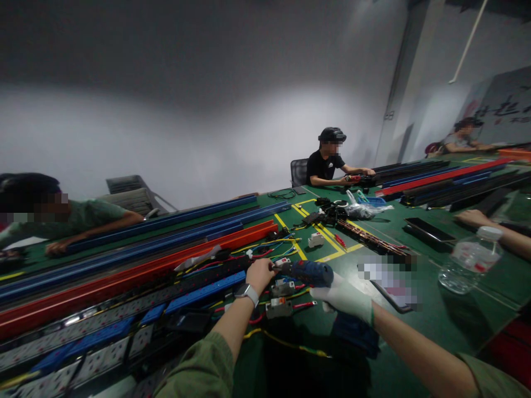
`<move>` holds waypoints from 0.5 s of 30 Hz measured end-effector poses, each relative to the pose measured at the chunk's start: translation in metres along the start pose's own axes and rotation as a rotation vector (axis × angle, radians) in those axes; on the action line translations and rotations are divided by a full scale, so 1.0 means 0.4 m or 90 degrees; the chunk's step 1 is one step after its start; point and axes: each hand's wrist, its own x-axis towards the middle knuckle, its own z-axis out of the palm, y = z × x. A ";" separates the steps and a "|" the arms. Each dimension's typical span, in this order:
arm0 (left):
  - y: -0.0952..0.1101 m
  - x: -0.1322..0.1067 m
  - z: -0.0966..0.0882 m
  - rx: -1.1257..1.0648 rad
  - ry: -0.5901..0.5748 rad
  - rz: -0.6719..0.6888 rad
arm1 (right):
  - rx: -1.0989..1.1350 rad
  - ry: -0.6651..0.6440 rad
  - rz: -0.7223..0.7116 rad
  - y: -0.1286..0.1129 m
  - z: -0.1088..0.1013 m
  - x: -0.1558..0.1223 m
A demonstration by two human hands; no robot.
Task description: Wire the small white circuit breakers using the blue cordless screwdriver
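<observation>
My left hand (260, 275), with a watch on its wrist, is closed around the tip end of a blue-handled screwdriver (309, 272) beside a small white breaker (282, 261). My right hand (344, 298) wears a white glove and grips the screwdriver's blue handle. Below the tool lie grey breaker modules (279, 307) and red, yellow and blue wires (269, 246) on the green table (431, 315). What the screwdriver tip touches is hidden by my left hand.
Long blue and red rails (166, 243) run along the left. A plastic water bottle (470, 260) stands at the right, beside another person's forearm (498, 232). A seated person (329, 160) works at the far end; another person's arm (91, 226) lies at the left. Yellow tape marks the table.
</observation>
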 end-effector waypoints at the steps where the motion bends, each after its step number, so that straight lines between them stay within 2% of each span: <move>1: 0.000 0.001 0.000 0.001 0.002 -0.002 | 0.003 0.000 -0.002 0.001 0.001 0.000; 15: -0.013 0.010 0.016 -0.003 0.019 0.014 | -0.012 0.011 0.017 -0.008 0.004 -0.007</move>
